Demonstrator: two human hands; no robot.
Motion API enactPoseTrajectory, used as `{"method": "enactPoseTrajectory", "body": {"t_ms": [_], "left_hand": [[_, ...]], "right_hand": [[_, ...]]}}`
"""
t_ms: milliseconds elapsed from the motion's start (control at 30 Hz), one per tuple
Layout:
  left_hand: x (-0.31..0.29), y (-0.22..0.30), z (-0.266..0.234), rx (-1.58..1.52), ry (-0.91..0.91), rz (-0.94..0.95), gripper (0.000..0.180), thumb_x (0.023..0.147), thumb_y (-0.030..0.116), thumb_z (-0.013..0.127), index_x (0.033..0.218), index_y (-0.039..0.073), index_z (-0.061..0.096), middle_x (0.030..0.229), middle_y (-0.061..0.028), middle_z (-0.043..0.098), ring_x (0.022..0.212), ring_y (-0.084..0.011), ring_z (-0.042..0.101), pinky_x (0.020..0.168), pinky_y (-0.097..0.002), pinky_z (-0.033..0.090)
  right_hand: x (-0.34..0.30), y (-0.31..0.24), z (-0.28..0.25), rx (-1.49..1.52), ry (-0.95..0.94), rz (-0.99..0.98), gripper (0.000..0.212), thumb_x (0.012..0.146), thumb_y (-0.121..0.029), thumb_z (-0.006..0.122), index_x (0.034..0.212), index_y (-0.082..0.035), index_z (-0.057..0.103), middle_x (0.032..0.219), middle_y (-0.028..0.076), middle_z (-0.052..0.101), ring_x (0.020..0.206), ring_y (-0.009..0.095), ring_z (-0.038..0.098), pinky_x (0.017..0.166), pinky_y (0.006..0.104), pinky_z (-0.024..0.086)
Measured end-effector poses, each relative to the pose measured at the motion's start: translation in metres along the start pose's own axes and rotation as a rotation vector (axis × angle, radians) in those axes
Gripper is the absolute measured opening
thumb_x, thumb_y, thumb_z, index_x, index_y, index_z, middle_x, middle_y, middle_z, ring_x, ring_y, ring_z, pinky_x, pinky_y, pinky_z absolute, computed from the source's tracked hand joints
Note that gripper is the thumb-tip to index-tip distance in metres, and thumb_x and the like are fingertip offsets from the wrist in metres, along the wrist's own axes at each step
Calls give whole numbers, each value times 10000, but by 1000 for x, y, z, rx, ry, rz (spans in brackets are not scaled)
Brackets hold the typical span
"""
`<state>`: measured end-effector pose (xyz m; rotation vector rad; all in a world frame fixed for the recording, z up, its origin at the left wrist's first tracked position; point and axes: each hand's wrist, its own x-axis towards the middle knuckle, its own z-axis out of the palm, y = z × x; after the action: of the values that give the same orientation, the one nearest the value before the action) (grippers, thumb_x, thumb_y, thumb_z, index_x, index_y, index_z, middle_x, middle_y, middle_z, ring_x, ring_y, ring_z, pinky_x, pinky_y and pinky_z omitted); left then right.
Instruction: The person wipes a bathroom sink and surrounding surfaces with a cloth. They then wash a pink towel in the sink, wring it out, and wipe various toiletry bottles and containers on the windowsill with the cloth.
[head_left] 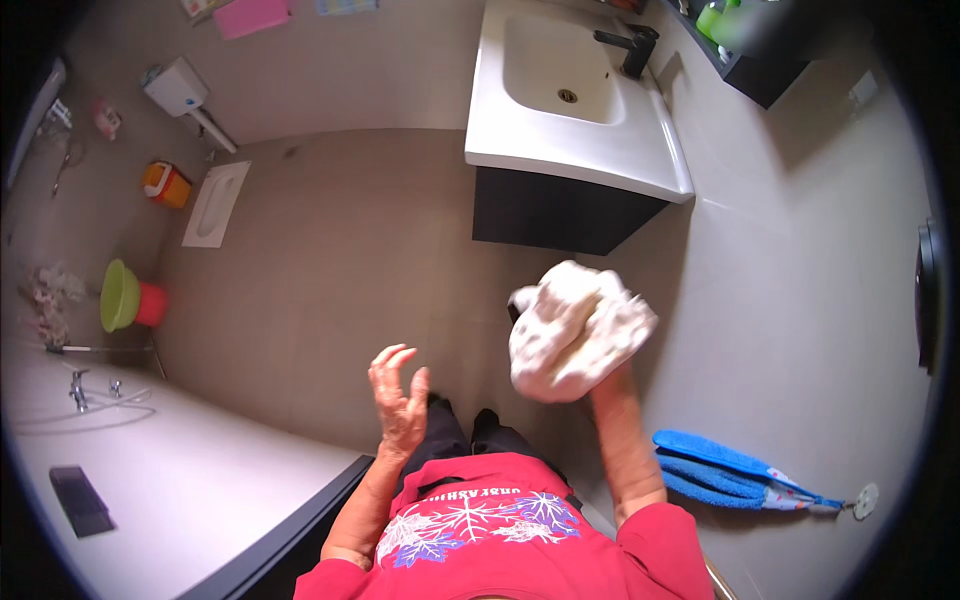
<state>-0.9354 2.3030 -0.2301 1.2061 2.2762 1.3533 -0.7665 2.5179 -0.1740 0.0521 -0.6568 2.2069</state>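
A bunched white cloth [575,335] with faint marks is held up in front of my body on the right. My right hand carries it from below, and its folds hide the fingers; only the forearm shows beneath. To the left, my left hand [399,400] is raised with bent fingers apart and nothing in it. A gap of bare air lies between that hand and the cloth. A small dark patch shows at the cloth's left edge; I cannot make out what it is.
Ahead stands a white washbasin [490,110] with a black tap [636,45] on a dark cabinet [560,210]. A blue towel [710,470] hangs at right. On the left are a squat toilet [216,205], an orange bin [166,185], a green basin [120,296] and a white tub [200,480].
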Motion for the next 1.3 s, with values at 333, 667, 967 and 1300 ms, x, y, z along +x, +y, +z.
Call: {"method": "enactPoseTrajectory", "body": {"t_ms": [333,667,967,1300], "left_hand": [[95,-93,46,-74,-65,-249,217,886,153,584,1090,82,571,1199,-79,497,1111,-222,484,864,-343,417],[245,-54,64,-24,-281,-72,199,869,85,596,1067,67,575,1191,-98,502,1113,-228,486,871,-335,411],[365,-41,162,85,-293,353,294,866,112,612,1154,89,560,1282,-113,481,1216,-273,438,999,-417,373],[354,-81,171,599,-574,517,619,886,461,531,1412,176,374,1511,-145,199,1398,-352,140,1120,-471,164]], "right_hand": [[154,-107,-245,-1067,428,-463,244,916,-337,443,984,-119,528,876,45,533,806,230,523,715,379,444],[212,-81,-217,-2840,638,129,542,860,-463,502,1320,-177,474,1412,51,404,1340,292,279,975,560,242],[198,-87,-267,-2754,572,307,581,894,-470,434,1380,-156,376,1423,86,373,1330,311,303,1041,541,254],[192,-97,-297,-2863,597,313,578,914,-487,358,1377,-142,381,1379,81,412,1220,324,375,982,550,308]]}}
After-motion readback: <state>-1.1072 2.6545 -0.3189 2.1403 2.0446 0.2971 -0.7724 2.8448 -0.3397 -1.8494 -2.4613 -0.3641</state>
